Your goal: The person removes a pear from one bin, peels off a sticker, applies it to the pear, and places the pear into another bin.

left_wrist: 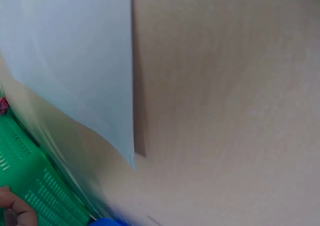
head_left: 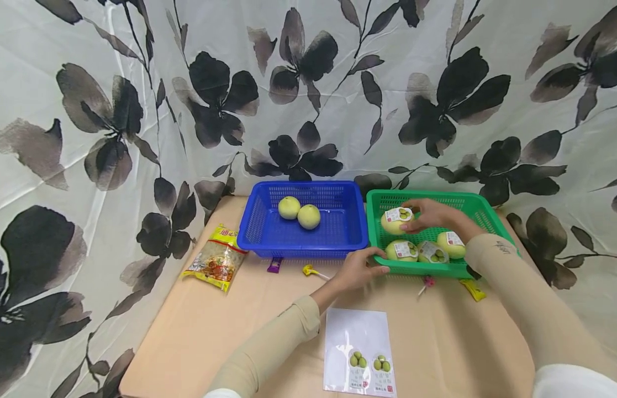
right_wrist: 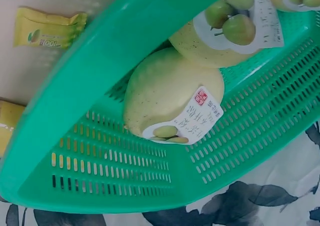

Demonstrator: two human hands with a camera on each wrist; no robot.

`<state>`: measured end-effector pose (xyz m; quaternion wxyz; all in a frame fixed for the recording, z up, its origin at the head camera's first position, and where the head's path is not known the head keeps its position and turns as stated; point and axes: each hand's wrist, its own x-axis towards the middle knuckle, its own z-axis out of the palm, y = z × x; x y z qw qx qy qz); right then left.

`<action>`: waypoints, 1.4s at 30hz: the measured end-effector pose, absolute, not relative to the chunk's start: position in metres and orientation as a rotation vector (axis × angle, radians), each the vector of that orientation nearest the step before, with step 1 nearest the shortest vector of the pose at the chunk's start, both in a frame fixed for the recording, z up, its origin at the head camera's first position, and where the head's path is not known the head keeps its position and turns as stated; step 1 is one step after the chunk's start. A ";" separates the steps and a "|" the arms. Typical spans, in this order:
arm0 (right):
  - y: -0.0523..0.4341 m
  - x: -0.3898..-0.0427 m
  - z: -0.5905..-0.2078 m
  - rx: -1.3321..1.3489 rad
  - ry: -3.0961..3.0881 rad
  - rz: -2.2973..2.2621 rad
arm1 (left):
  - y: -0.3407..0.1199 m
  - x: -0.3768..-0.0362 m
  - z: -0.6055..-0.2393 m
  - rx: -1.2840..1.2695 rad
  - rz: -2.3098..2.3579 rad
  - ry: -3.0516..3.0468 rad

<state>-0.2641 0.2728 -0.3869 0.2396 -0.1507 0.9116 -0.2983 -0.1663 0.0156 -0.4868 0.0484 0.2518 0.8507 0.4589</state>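
The right hand (head_left: 427, 214) reaches into the green basket (head_left: 479, 209) at the table's (head_left: 248, 320) far right edge and curls its fingers over a labelled pear (head_left: 395, 220) near the basket's back left corner; three more labelled pears (head_left: 427, 251) lie along its front wall; the left hand (head_left: 360, 269) grips the basket's front left rim; the blue basket (head_left: 348, 232) just beside it holds two bare pears (head_left: 299, 212); a sticker sheet (head_left: 360, 348) lies at the near edge.

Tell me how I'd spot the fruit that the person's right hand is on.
Find the green basket right of the blue basket. Four stickered pale fruits lie in it: three in a row along the front wall, one alone farther back. That rear fruit, under the right hand, is the one.
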 end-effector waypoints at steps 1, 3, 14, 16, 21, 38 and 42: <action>0.272 -0.266 -0.388 -0.411 2.498 -0.807 | 0.016 -0.166 -0.486 0.771 1.398 2.595; 0.270 -0.269 -0.391 -0.394 2.485 -0.807 | 0.016 -0.166 -0.485 0.786 1.397 2.598; 0.256 -0.282 -0.406 -0.358 2.444 -0.722 | 0.018 -0.166 -0.486 0.797 1.373 2.578; 0.255 -0.281 -0.409 -0.362 2.450 -0.687 | 0.018 -0.165 -0.487 0.794 1.365 2.580; 0.253 -0.280 -0.414 -0.356 2.445 -0.650 | 0.018 -0.166 -0.487 0.787 1.365 2.594; 0.258 -0.284 -0.418 -0.317 2.431 -0.609 | 0.014 -0.169 -0.485 0.780 1.385 2.568; 0.257 -0.286 -0.417 -0.309 2.415 -0.588 | 0.012 -0.170 -0.487 0.765 1.393 2.560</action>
